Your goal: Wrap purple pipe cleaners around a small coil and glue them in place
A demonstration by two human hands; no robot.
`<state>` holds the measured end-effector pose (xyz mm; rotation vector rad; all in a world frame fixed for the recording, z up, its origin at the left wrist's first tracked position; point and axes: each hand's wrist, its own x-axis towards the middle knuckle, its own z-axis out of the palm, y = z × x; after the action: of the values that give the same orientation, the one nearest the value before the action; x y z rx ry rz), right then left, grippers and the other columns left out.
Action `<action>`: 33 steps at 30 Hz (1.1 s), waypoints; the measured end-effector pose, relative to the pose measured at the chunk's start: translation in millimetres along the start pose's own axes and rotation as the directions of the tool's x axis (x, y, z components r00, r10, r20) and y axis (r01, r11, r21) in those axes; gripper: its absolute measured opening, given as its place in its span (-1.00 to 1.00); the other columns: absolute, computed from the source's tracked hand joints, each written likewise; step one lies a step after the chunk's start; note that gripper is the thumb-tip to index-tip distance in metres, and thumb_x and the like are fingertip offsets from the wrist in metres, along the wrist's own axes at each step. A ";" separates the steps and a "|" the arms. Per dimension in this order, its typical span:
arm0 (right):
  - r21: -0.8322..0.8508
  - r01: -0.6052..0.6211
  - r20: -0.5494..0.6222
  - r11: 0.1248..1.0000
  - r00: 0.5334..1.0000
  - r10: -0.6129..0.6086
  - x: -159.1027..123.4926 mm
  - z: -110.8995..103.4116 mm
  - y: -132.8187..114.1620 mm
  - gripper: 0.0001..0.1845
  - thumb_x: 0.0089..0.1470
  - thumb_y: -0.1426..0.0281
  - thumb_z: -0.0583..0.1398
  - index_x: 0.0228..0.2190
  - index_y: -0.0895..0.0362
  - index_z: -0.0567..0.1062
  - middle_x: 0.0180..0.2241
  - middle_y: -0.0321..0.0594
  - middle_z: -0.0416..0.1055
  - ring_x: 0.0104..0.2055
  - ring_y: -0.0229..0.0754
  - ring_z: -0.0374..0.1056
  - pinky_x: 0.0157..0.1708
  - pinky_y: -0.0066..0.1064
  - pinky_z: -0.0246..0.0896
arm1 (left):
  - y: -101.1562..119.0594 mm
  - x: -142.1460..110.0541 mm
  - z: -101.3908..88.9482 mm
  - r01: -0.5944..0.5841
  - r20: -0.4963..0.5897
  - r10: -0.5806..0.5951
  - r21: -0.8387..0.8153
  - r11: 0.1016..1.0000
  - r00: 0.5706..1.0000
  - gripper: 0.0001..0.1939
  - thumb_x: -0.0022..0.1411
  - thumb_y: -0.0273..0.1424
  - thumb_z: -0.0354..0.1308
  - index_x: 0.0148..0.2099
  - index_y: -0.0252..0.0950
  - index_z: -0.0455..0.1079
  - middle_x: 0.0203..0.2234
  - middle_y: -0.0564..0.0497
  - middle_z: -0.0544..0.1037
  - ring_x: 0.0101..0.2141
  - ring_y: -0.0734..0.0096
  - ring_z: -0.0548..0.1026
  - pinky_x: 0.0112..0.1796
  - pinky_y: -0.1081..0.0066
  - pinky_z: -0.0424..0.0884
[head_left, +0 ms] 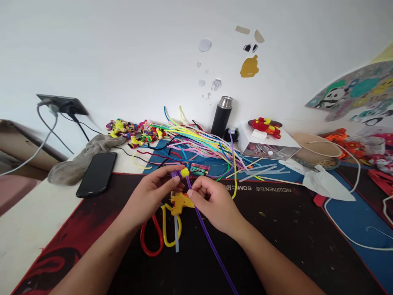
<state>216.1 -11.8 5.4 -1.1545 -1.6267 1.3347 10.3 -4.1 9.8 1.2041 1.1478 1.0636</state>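
Far left on my side: black power strip [63, 103] at the wall, cables plugged in. Right of it, a grey cloth bundle [81, 159] on the pale tabletop, then a black phone [97, 174] lying face up, overlapping the edge of the dark mat [276, 250]. Far side, by the wall: a cluster of small multicolored figures [123, 129].

Center: I read the left hand [159, 184] as pinching a purple-and-yellow fuzzy piece [184, 173] between thumb and fingers, above the mat. Below the hands I have a red loop [152, 237], a yellow loop [165, 231] and a yellow glue gun [180, 203], clear stick out its near end. Right hand [213, 200] is pinching a purple stem [208, 239], thumb against fingertips; the long end trails to the near edge. Top of the stem reaches the piece; I can't tell if they're joined.

Far side, behind the hands: heap of colored stems [199, 141], then a black thermos [221, 119], tilted in my view. Further right, white box [273, 141] with red-and-yellow pieces [264, 126] on top, round basket [317, 149], crumpled white sheet [327, 184], orange fuzzy pieces [340, 143].
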 end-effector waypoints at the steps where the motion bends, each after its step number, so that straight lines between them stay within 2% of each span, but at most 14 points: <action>1: -0.014 -0.005 0.003 1.000 1.000 0.005 -0.1 0.4 0.7 -0.79 0.25 0.31 0.26 -0.41 0.06 0.40 -0.57 -0.46 0.24 -0.53 -0.29 0.11 -0.52 -0.42 0.00 | 0.2 -0.4 0.5 0.002 0.005 -0.002 -0.002 1.000 1.000 -0.44 0.26 -0.04 0.47 0.18 -0.22 0.60 -0.24 -0.02 0.72 -0.22 0.18 0.68 -0.12 0.27 0.59; 6: -0.069 -0.009 0.009 0.998 1.000 0.010 -0.2 4.0 3.1 -0.81 0.24 0.31 0.25 -0.41 0.06 0.41 -0.55 -0.44 0.27 -0.53 -0.28 0.15 -0.52 -0.41 0.02 | 1.6 -2.2 3.8 -0.001 0.042 0.000 0.006 1.000 0.999 -0.47 0.28 -0.03 0.44 0.16 -0.22 0.61 -0.09 -0.10 0.75 -0.21 0.16 0.68 -0.12 0.25 0.61; 16: -0.121 -0.009 -0.025 0.993 1.000 0.006 1.0 4.7 2.0 -0.83 0.23 0.32 0.23 -0.41 0.06 0.43 -0.57 -0.45 0.26 -0.53 -0.26 0.16 -0.51 -0.39 0.04 | 0.5 -3.3 3.4 -0.029 0.063 0.029 -0.008 1.000 0.998 -0.53 0.28 -0.09 0.47 0.14 -0.20 0.63 -0.06 -0.10 0.75 -0.20 0.19 0.69 -0.11 0.28 0.62; 33: -0.140 -0.046 -0.019 0.989 0.999 0.044 0.3 6.0 -0.6 -0.85 0.21 0.39 0.24 -0.42 0.06 0.44 -0.58 -0.45 0.27 -0.53 -0.27 0.18 -0.51 -0.41 0.05 | 0.1 -2.3 4.7 -0.067 0.088 0.068 -0.012 0.998 0.994 -0.65 0.31 -0.14 0.46 0.05 -0.18 0.63 -0.17 -0.02 0.71 -0.22 0.26 0.65 -0.15 0.34 0.59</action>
<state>210.4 -13.5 4.8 -1.2884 -1.7145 1.2521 14.7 -6.9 10.2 1.2779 1.0394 1.0551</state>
